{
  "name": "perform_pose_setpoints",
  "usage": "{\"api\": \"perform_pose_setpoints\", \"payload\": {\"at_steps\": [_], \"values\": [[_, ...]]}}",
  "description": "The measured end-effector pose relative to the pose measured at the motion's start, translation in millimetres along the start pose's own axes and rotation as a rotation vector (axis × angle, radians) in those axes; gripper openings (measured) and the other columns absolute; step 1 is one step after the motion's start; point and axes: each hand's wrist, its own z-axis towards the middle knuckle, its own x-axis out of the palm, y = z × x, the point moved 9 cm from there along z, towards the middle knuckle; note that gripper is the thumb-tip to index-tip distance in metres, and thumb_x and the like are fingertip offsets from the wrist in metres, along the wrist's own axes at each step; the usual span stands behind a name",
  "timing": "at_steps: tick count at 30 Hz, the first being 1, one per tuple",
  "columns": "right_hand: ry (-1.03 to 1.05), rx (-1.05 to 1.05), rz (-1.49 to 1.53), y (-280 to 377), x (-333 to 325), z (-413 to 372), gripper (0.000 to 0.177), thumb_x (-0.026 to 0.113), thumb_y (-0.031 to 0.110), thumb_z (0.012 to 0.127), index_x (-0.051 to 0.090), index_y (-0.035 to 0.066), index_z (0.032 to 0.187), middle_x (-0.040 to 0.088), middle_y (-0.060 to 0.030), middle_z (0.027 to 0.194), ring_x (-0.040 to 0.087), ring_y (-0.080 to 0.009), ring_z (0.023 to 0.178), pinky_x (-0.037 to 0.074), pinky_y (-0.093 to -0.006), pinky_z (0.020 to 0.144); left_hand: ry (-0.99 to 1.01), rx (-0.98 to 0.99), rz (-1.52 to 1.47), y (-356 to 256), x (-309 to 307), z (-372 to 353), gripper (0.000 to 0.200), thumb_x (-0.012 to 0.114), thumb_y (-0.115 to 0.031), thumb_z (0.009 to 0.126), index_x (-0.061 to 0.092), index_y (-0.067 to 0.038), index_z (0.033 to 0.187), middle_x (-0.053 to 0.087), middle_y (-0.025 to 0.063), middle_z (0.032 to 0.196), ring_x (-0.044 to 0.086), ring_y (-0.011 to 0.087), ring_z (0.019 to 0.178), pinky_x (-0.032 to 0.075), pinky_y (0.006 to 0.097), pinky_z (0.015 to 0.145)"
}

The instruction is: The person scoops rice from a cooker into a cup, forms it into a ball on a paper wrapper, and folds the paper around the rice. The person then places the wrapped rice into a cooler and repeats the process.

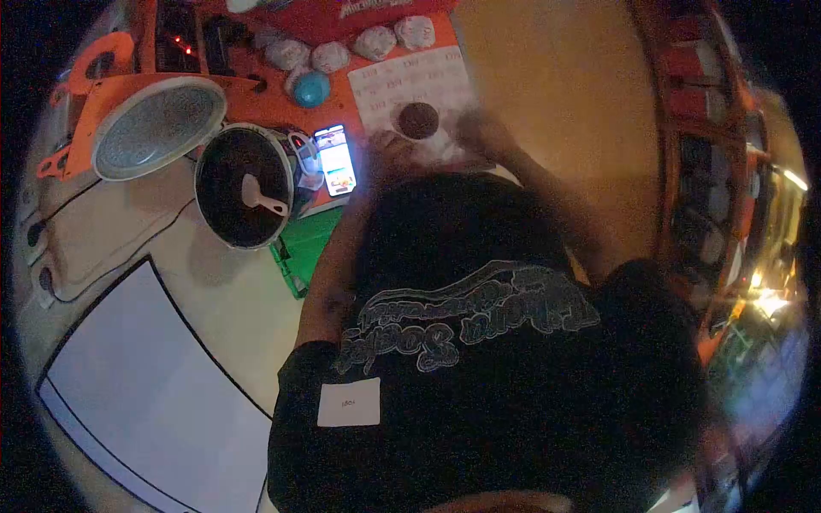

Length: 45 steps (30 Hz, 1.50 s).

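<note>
A dark round flat item point(418, 120) lies on white printed wrapping paper point(419, 79) on the orange surface. At the paper's lower left rests my left hand point(392, 152), its fingers dim and blurred near the dark item. To the right of that item, my right hand point(481, 132) is over the paper's edge, smeared by motion. Whether either hand holds anything cannot be made out. Several round wrapped bundles point(376, 43) line the back beside the paper, with a blue round object point(311, 88) in front of them. A lit phone point(334, 160) lies left of my left hand.
Left of the phone stands an open dark-lined pot point(235, 209) holding a white scoop point(261, 197), its lid point(159, 128) raised. Below is a green item point(310, 248). A large white panel point(162, 393) lies lower left. Shelves point(701, 171) line the right side.
</note>
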Motion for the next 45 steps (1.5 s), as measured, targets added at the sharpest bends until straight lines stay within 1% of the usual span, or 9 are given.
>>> {"api": "perform_pose_setpoints", "payload": {"at_steps": [3, 6, 9, 19, 24, 27, 30, 43, 45], "values": [[-0.047, -0.122, 0.156, 0.4, -12.6, -1.4, 0.018, 0.065, 0.021, 0.076, 0.070, 0.008, 0.086, 0.068, -0.0148, 0.090, 0.064, -0.0348, 0.086, 0.050, -0.0459, 0.080, 0.108, -0.010, 0.035, -14.4, -7.5, 8.8, 0.031, 0.069, -0.038, 0.072, 0.070, -0.014, 0.092, 0.064, 0.0080, 0.097, 0.057, 0.0296, 0.099, 0.045, 0.0453, 0.088], [-0.082, -0.056, 0.273, -3.4, -19.6, 5.3, 0.019, 0.064, 0.022, 0.078, 0.070, 0.007, 0.087, 0.068, -0.0150, 0.095, 0.064, -0.0351, 0.089, 0.050, -0.0462, 0.082, -0.187, 0.030, 0.154, -20.3, -25.3, 6.9, 0.027, 0.064, -0.035, 0.084, 0.070, -0.009, 0.086, 0.068, 0.0097, 0.100, 0.061, 0.0308, 0.095, 0.046, 0.0466, 0.085], [-0.306, -0.008, 0.524, 3.4, -56.3, -2.5, 0.021, 0.064, 0.025, 0.080, 0.070, 0.007, 0.089, 0.068, -0.0141, 0.098, 0.064, -0.0355, 0.091, 0.050, -0.0454, 0.083, -0.126, -0.211, -0.180, 13.9, -13.4, 7.5, 0.026, 0.061, -0.030, 0.086, 0.070, -0.006, 0.089, 0.069, 0.0133, 0.098, 0.063, 0.0322, 0.093, 0.047, 0.0449, 0.086], [-0.181, -0.276, 0.264, 24.5, -50.0, -28.4, 0.029, 0.076, 0.024, 0.072, 0.064, 0.003, 0.089, 0.065, -0.0133, 0.083, 0.065, -0.0323, 0.078, 0.051, -0.0388, 0.073, 0.052, -0.346, -0.435, 18.9, 11.6, -6.9, 0.023, 0.062, -0.024, 0.085, 0.070, -0.004, 0.095, 0.068, 0.0160, 0.090, 0.065, 0.0343, 0.088, 0.050, 0.0450, 0.081], [-0.038, -0.138, 0.422, 20.6, -48.2, -29.2, 0.024, 0.062, 0.024, 0.083, 0.068, 0.005, 0.095, 0.068, -0.0167, 0.090, 0.067, -0.0330, 0.082, 0.053, -0.0430, 0.077, -0.024, -0.141, -0.381, 3.7, -4.0, -8.9, 0.023, 0.062, -0.023, 0.085, 0.069, -0.003, 0.094, 0.068, 0.0151, 0.089, 0.065, 0.0348, 0.086, 0.050, 0.0438, 0.082], [0.062, 0.247, 0.665, -3.1, -23.2, -19.9, 0.029, 0.073, 0.023, 0.079, 0.067, 0.003, 0.099, 0.068, -0.0145, 0.087, 0.065, -0.0261, 0.080, 0.051, -0.0391, 0.076, -0.011, -0.365, -0.349, 24.1, -1.0, -8.2, 0.022, 0.063, -0.022, 0.086, 0.069, -0.002, 0.092, 0.069, 0.0155, 0.090, 0.066, 0.0344, 0.084, 0.051, 0.0421, 0.081], [-0.060, 0.143, 0.905, -14.5, -9.2, -4.5, 0.034, 0.069, 0.027, 0.084, 0.066, 0.006, 0.111, 0.070, -0.0171, 0.093, 0.067, -0.0291, 0.080, 0.053, -0.0378, 0.079, -0.084, -0.559, -0.598, 34.9, -9.9, 1.2, 0.025, 0.060, -0.028, 0.090, 0.069, -0.005, 0.092, 0.068, 0.0134, 0.091, 0.065, 0.0288, 0.086, 0.051, 0.0398, 0.077], [-0.342, 0.506, 0.540, -38.9, -19.7, -52.2, 0.039, 0.075, 0.023, 0.074, 0.066, 0.002, 0.106, 0.069, -0.0197, 0.091, 0.067, -0.0347, 0.086, 0.052, -0.0446, 0.080, -0.072, -0.737, -0.450, 47.0, -9.1, 7.3, 0.037, 0.080, -0.040, 0.075, 0.066, -0.006, 0.080, 0.068, 0.0097, 0.075, 0.065, 0.0214, 0.067, 0.051, 0.0353, 0.063], [-0.473, 0.488, 0.418, -0.8, -78.1, -53.2, 0.042, 0.067, 0.029, 0.085, 0.060, 0.004, 0.118, 0.061, -0.0180, 0.114, 0.059, -0.0347, 0.102, 0.046, -0.0420, 0.091, -0.091, -0.740, -0.462, 47.8, -8.7, 6.9, 0.036, 0.080, -0.039, 0.075, 0.066, -0.006, 0.080, 0.068, 0.0094, 0.074, 0.064, 0.0209, 0.066, 0.051, 0.0351, 0.063]]}}
